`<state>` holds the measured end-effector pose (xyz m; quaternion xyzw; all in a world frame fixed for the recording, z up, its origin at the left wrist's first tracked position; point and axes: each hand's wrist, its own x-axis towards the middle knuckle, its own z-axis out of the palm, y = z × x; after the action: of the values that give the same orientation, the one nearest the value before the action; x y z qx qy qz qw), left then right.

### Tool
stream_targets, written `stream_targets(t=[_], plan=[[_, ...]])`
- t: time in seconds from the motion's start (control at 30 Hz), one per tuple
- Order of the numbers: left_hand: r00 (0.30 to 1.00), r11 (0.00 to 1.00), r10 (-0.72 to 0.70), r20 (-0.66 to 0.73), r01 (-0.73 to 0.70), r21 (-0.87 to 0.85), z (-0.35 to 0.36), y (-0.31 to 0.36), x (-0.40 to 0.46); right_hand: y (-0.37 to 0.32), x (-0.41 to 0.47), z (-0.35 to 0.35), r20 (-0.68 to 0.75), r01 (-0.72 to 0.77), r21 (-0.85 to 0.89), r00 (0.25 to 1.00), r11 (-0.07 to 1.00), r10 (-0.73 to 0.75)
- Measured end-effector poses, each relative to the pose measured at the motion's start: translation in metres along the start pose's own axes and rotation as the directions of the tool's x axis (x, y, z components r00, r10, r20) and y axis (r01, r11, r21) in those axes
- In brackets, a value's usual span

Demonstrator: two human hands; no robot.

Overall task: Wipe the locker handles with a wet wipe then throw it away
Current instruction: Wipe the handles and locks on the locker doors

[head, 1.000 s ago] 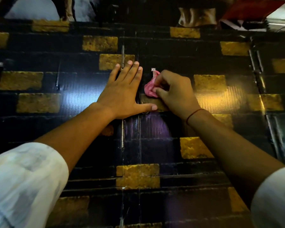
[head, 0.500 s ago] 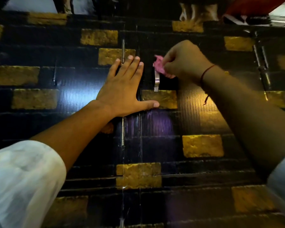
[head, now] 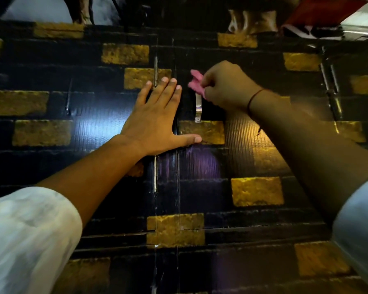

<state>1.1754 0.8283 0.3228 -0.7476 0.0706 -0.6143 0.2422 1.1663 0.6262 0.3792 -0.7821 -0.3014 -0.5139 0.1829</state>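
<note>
The glossy black locker door [head: 106, 115] was finely ribbed and covered in a brick pattern, with rough-looking gold rectangles scattered across it; light pooled blue and violet on its sheen. A narrow seam ran down between two panels, flanked by slim silver hinges [head: 155, 172]. On the right-hand panel sat a short, flat, polished metal handle [head: 198, 107], upright, with a small fixing at its lower end.

The left hand [head: 155, 122] lay spread flat against the door, palm down, fingers straight and close together, the thumb stretched out sideways across the seam onto a gold brick. It held nothing.

The right hand [head: 225, 85] was closed into a loose fist, pinching a crumpled, soft pink wet wipe [head: 197, 82] between thumb and fingertips. The wipe bunched out to the left of the knuckles and sat at the top end of the handle, covering it there; it was too blurred to tell how firmly it pressed. A thin dark red thread bracelet [head: 254, 98] circled that wrist, and loose pale white sleeves [head: 28, 236] covered both upper forearms.
</note>
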Motion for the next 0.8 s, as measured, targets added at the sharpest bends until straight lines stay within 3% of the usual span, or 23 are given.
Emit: stream_targets(t=[0.03,0.1,0.23,0.37,0.5,0.6,0.7,0.8], plan=[[1.0,1.0,-0.003,-0.002,0.003,0.0,0.0,0.0,0.0,-0.001,0.002,-0.005,0.047,-0.056,-0.065,0.997,0.996,0.059],[1.0,1.0,-0.003,-0.001,0.003,0.001,-0.001,0.0,0.0,-0.002,0.002,-0.016,0.008,-0.117,-0.095,0.993,0.989,0.119],[1.0,1.0,-0.002,0.0,0.002,0.005,0.0,0.001,0.0,-0.003,-0.015,0.009,-0.139,0.001,0.078,0.99,0.997,0.01],[1.0,1.0,0.0,-0.005,0.0,0.003,0.0,0.001,-0.001,0.002,-0.014,0.01,-0.049,-0.151,0.184,0.986,0.971,0.162],[1.0,1.0,0.006,-0.014,-0.006,-0.008,0.0,0.0,-0.002,0.001,-0.019,0.028,-0.323,0.052,0.189,0.946,0.981,0.013],[1.0,1.0,0.008,-0.014,-0.008,-0.019,0.0,0.0,-0.002,0.008,-0.028,0.048,-0.392,0.108,0.323,0.92,0.94,0.029],[1.0,0.999,0.007,-0.011,-0.007,-0.032,0.001,0.001,-0.002,0.014,-0.041,0.057,-0.376,0.111,0.406,0.925,0.907,0.055],[1.0,1.0,0.001,0.019,-0.001,-0.031,-0.001,0.002,-0.003,0.011,-0.046,0.047,-0.273,0.096,0.24,0.962,0.966,-0.027]])
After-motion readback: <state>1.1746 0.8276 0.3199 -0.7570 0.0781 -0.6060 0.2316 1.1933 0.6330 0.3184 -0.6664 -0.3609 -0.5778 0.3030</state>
